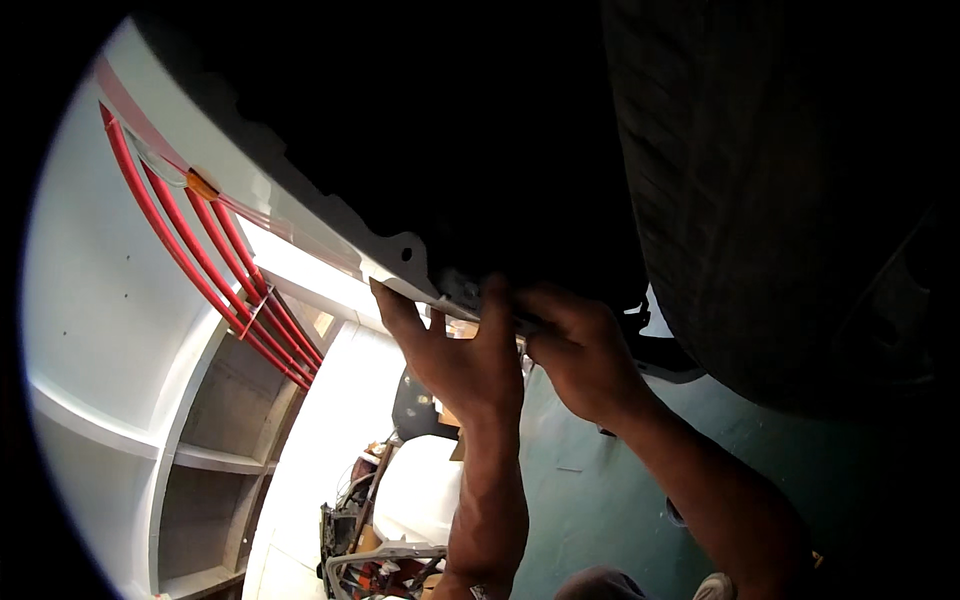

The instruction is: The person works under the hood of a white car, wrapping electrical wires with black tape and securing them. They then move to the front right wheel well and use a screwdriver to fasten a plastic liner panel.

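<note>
A pale car body panel (310,210) curves down from the upper left, ending in a tab with a hole (405,252). At its lower end my left hand (460,365) grips the edge, one finger on the outer face and others on the inner side. Close beside it, my right hand (580,355) has its fingers curled at a dark part on the same edge. Shadow hides its fingertips and whatever they hold. A dark bracket-like piece (462,290) shows between the panel tip and my fingers. Right of my hands looms a black tyre (690,220).
Red pipes (190,240) run along the white wall at left, above wooden shelf-like recesses (215,490). Below are a white rounded panel (415,490), a metal frame (385,555) and assorted parts on the green floor (570,500). Deep shadow fills the wheel arch.
</note>
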`<action>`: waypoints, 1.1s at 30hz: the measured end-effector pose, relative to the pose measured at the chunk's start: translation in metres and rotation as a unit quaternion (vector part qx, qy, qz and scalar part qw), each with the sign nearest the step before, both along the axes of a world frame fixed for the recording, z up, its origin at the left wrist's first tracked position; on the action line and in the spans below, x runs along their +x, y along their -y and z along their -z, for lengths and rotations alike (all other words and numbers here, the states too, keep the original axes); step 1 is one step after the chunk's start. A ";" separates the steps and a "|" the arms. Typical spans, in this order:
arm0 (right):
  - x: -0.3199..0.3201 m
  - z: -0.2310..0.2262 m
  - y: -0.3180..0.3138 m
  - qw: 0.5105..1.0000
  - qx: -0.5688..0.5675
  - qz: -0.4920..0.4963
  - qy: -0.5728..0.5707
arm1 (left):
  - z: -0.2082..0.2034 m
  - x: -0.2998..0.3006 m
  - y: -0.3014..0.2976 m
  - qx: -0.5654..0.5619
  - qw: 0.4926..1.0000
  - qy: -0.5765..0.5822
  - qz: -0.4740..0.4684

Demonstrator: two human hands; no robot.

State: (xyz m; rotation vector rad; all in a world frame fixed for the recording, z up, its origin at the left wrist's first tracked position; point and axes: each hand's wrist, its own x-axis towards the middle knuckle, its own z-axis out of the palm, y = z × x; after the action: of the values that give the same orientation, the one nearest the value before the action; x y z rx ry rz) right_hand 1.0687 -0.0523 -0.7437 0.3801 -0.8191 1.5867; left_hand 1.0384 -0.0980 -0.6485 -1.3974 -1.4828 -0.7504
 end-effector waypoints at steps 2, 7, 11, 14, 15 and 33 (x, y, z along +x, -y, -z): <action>-0.001 0.000 -0.001 1.000 0.000 -0.002 0.001 | -0.004 0.004 -0.002 -0.012 1.000 0.013 0.012; 0.004 -0.001 0.000 1.000 0.006 0.003 0.002 | -0.008 0.010 0.000 -0.033 0.999 0.015 0.015; 0.005 0.003 0.001 1.000 0.013 -0.014 0.003 | -0.004 0.004 0.005 -0.039 0.997 0.054 0.034; 0.004 0.004 0.002 1.000 0.007 0.001 -0.004 | -0.004 0.002 0.006 -0.041 0.997 0.050 0.031; 0.004 0.004 0.000 1.000 0.013 0.000 0.000 | -0.004 0.002 0.006 -0.041 0.997 0.051 0.030; 0.008 -0.007 -0.019 0.997 -0.046 0.003 -0.057 | 0.001 -0.003 -0.003 -0.022 0.999 0.000 -0.025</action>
State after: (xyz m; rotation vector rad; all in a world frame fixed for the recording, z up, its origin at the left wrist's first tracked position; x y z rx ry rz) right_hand 1.0763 -0.0337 -0.7365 0.3971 -0.6576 1.5764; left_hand 1.0350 -0.0947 -0.6493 -1.3881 -1.5361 -0.6915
